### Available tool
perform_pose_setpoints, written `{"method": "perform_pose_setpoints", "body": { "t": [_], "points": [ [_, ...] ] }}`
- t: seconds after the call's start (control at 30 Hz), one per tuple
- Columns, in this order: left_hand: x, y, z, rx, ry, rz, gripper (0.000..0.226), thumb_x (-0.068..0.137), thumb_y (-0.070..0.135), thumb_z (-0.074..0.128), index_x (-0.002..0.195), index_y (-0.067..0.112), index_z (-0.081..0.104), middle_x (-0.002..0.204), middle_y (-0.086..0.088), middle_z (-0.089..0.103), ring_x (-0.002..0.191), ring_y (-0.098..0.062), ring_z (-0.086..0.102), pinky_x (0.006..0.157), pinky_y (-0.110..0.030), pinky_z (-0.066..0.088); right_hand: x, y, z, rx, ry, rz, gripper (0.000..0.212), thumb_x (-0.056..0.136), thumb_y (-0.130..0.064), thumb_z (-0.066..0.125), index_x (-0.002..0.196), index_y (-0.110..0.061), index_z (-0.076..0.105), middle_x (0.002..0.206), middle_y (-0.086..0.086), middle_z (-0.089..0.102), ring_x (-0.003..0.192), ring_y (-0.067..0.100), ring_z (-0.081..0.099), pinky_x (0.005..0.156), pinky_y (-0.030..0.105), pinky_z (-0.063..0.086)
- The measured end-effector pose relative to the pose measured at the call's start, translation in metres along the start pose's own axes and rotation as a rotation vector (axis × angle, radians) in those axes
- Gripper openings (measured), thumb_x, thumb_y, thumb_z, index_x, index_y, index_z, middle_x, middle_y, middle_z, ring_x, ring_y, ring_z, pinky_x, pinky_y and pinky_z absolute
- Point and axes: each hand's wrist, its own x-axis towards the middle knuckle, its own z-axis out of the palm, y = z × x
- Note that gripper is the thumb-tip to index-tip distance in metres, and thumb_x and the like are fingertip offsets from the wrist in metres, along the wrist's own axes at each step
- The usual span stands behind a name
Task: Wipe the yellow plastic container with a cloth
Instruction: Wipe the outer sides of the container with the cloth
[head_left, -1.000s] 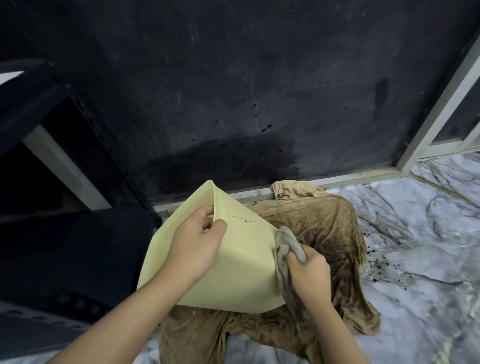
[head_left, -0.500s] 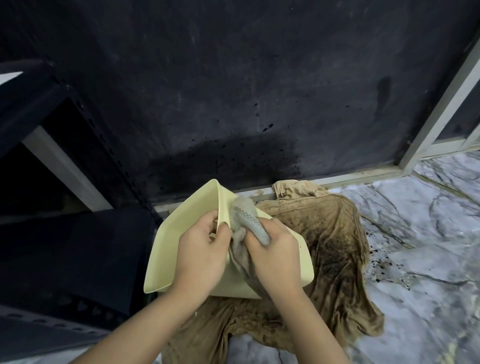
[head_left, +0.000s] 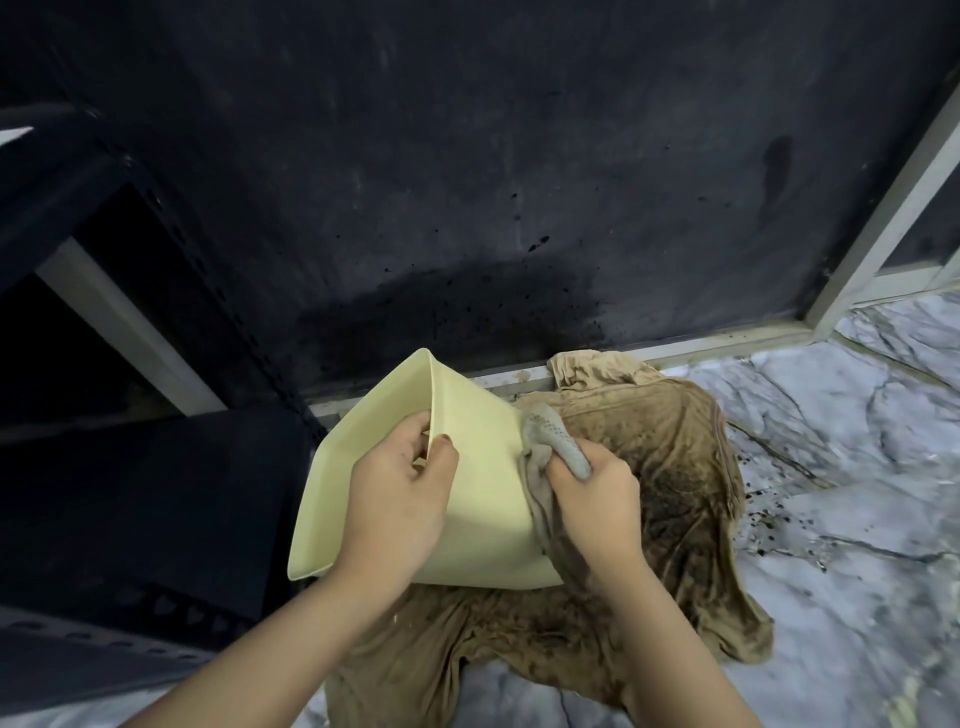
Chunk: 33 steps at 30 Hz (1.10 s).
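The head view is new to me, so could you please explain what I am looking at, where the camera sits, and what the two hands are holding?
There is no machine here: a person works with bare hands, and the one camera is worn on the head, looking forward and down, so both forearms reach in from the bottom edge. The left hand grips the rim of a pale yellow container, thumb outside and fingers curled over the edge, holding it tilted. The right hand holds a small grey cloth bunched against the container's right side, the side being wiped. Under the container a soiled brown rag lies spread on a marbled floor, with dark specks scattered to its right. Behind stands a dark wall with a wet-looking patch low down, and a dark shelf at the left.
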Motion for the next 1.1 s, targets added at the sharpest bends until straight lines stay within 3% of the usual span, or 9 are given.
{"method": "perform_pose_setpoints", "body": {
  "t": [0.13,0.23,0.33,0.4,0.47,0.67,0.8,0.93,1.1],
  "points": [
    [0.000,-0.002,0.000,0.013,-0.008,-0.003,0.018,0.090,0.014,0.047,0.088,0.008,0.063,0.084,-0.023,0.065,0.065,-0.020,0.048,0.057,-0.025,0.035,0.006,0.022,-0.009,0.013,0.012,0.085,0.022,0.086,-0.032,0.056,0.077,-0.015,0.066,0.077,0.008,0.068,0.074,0.027,0.060,0.062,0.034,0.043],
    [0.000,-0.001,0.002,-0.022,-0.003,-0.024,0.018,0.090,0.015,0.048,0.086,0.018,0.064,0.088,-0.019,0.068,0.068,-0.023,0.053,0.065,-0.033,0.040,0.010,0.041,-0.014,0.013,0.041,0.149,0.020,0.086,-0.032,0.056,0.073,-0.018,0.062,0.075,0.008,0.066,0.074,0.029,0.061,0.061,0.035,0.043],
    [-0.002,-0.001,0.004,-0.033,0.024,-0.038,0.021,0.091,0.015,0.048,0.086,0.025,0.065,0.084,-0.011,0.072,0.074,-0.039,0.060,0.065,-0.036,0.044,0.011,0.055,-0.016,-0.004,0.080,0.190,0.022,0.086,-0.030,0.056,0.076,-0.013,0.064,0.073,0.010,0.065,0.074,0.031,0.061,0.063,0.038,0.046],
    [-0.002,0.001,0.006,-0.029,0.033,-0.045,0.021,0.091,0.016,0.047,0.086,0.027,0.065,0.084,-0.007,0.072,0.080,-0.038,0.062,0.066,-0.041,0.048,0.011,0.060,-0.016,-0.011,0.110,0.226,0.020,0.087,-0.030,0.055,0.082,-0.013,0.066,0.077,0.011,0.066,0.076,0.032,0.061,0.063,0.037,0.045],
    [-0.002,0.002,0.006,-0.013,0.025,-0.038,0.021,0.091,0.017,0.047,0.085,0.025,0.065,0.085,-0.011,0.072,0.072,-0.037,0.058,0.064,-0.039,0.046,0.009,0.061,-0.013,-0.034,0.144,0.239,0.020,0.087,-0.028,0.054,0.087,-0.013,0.067,0.081,0.014,0.067,0.078,0.035,0.061,0.064,0.036,0.047],
    [0.001,0.003,0.006,-0.003,0.017,-0.058,0.021,0.090,0.016,0.046,0.083,0.022,0.065,0.078,-0.013,0.069,0.062,-0.022,0.050,0.058,-0.029,0.038,-0.015,0.017,0.007,-0.037,0.131,-0.017,0.025,0.086,-0.031,0.050,0.087,-0.013,0.068,0.087,0.010,0.067,0.081,0.030,0.062,0.069,0.036,0.047],
    [0.000,0.007,0.006,0.012,0.018,-0.049,0.020,0.089,0.016,0.048,0.083,0.027,0.064,0.082,-0.013,0.071,0.063,-0.032,0.057,0.060,-0.038,0.046,-0.030,-0.025,0.016,-0.007,0.072,-0.239,0.033,0.082,-0.037,0.044,0.092,-0.018,0.069,0.084,0.000,0.060,0.075,0.021,0.058,0.063,0.030,0.039],
    [-0.003,0.010,0.005,0.032,-0.010,-0.025,0.022,0.089,0.016,0.049,0.082,0.029,0.064,0.082,-0.007,0.072,0.078,-0.038,0.062,0.070,-0.044,0.050,-0.039,-0.038,0.014,0.034,0.063,-0.334,0.055,0.070,-0.050,0.032,0.094,-0.018,0.070,0.081,-0.002,0.056,0.070,0.021,0.057,0.063,0.036,0.046],
    [-0.001,0.010,0.005,0.034,-0.026,-0.029,0.024,0.089,0.017,0.049,0.083,0.035,0.064,0.082,0.002,0.072,0.077,-0.041,0.061,0.070,-0.048,0.051,-0.032,-0.036,0.014,0.057,0.054,-0.287,0.020,0.085,-0.025,0.054,0.093,-0.017,0.070,0.087,0.000,0.061,0.077,0.020,0.058,0.069,0.037,0.047]
  ]
}}
